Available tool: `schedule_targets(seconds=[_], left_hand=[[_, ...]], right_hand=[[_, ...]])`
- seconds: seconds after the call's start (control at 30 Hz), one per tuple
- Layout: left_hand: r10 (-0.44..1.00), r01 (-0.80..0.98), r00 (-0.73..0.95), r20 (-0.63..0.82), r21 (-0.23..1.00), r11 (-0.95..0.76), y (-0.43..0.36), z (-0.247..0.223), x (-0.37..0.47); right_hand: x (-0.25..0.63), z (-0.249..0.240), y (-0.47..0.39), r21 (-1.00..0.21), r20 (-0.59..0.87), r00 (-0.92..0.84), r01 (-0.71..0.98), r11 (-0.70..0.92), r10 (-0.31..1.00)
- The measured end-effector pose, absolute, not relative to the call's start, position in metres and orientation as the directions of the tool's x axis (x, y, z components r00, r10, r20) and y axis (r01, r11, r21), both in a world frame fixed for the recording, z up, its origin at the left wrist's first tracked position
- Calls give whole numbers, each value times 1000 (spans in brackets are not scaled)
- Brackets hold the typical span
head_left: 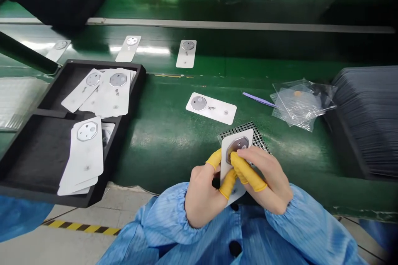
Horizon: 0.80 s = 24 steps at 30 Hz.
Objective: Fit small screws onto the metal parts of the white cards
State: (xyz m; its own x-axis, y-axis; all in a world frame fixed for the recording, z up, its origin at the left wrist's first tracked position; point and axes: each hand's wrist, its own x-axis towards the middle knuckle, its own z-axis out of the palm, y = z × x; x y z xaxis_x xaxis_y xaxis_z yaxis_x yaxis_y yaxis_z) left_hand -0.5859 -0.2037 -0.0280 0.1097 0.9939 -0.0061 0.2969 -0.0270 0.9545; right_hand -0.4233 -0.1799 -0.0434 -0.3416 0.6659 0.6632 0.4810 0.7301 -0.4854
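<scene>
Head view: 2 bare hands in blue smock sleeves meet over the near edge of a green workbench [174, 132], both clamped on 1 white card [235, 149] that carries a grey octagonal disc [239, 145] near its top; the left hand [205, 192] pinches the card's left edge and lower part, with yellow finger cots on thumb and forefinger; the right hand [269, 182] grips the card's right side, its 2 cot-covered fingers [245, 170] laid across the face of the card and touching the lower rim of the disc; the card stands nearly upright, tilted slightly to the right; just behind the hands and partly hidden by the card lies a black perforated pad [259, 137]; beyond that, a second white card [211, 108] lies flat on the bench; well to the left of the left hand sits a black tray [127, 124] with 2 compartments, each holding stacked white cards; to the right of the right hand, farther back, lie a clear plastic bag [300, 103] and a purple stick [259, 100] just beside it; far beyond the hands, 3 more cards [185, 54] lie apart along a green strip of the bench.
</scene>
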Motion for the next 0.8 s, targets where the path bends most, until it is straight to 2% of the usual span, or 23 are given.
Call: schedule_targets(seconds=[0.2, 0.43, 0.67, 0.73, 0.8], left_hand=[[992, 383, 83, 92, 916, -116, -203, -28, -585], [994, 452, 15, 106, 886, -102, -209, -36, -582], [997, 368, 43, 71, 926, -82, -205, -44, -578], [998, 264, 47, 40, 963, -51, -202, -42, -577], [997, 45, 82, -16, 999, 13, -199, -37, -577]], right_hand=[[-422, -43, -186, -327, 587, -533, 533, 780, 610], [-431, -41, -195, -293, 493, -541, 635, 715, 682], [-424, -48, -190, -345, 453, -542, 626, 700, 708], [-420, -52, -189, -441, 469, -503, 579, 686, 726], [-418, -55, -188, -573, 524, -357, 525, 630, 774]])
